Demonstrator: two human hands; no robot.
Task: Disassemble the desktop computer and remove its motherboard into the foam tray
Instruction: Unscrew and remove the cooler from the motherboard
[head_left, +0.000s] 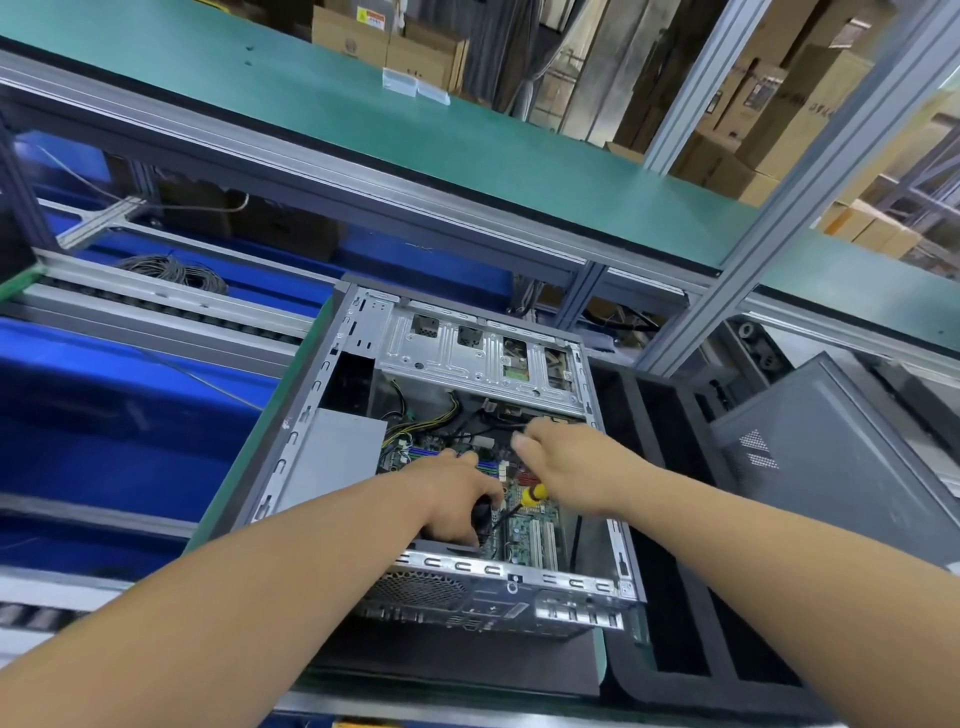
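While both hands hid the motherboard (530, 525), left hand (457, 499) gripped something black, unclear, right hand (566, 462) at two o'clock clasped a screwdriver (532, 494), mostly covered.

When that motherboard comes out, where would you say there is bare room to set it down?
The black foam tray right of the computer case shows bare slots. The grey side panel covers its far end. Inside the case, both hands and cables crowd the motherboard.
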